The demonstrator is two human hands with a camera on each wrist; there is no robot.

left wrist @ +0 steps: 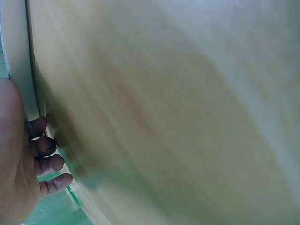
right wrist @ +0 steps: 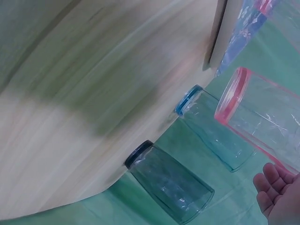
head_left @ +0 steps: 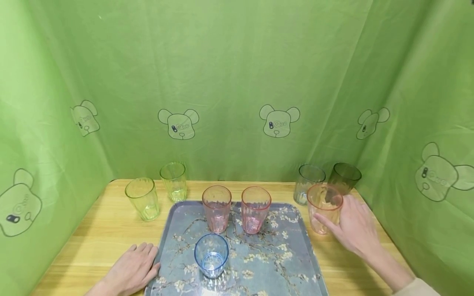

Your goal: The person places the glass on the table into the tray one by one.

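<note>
Coral-rimmed transparent tapered tumbler [head_left: 320, 218] is grasped by the right hand [head_left: 356, 227], base clear of the pale wooden table [head_left: 341, 269]; a smoky-blue see-through tumbler [head_left: 309, 176] stands at eleven o'clock, a dark translucent tumbler [head_left: 345, 176] at one, a blue-grey blossom-patterned rectangular tray [head_left: 264, 257] at eight. Past it, the left hand [head_left: 132, 266] rests, fingers relaxed.

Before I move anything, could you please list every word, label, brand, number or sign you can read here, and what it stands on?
No text can be read with certainty.
Green curtain: marks on the printed bear faces, too small to read.
Cups and tray: no lettering visible.
</note>
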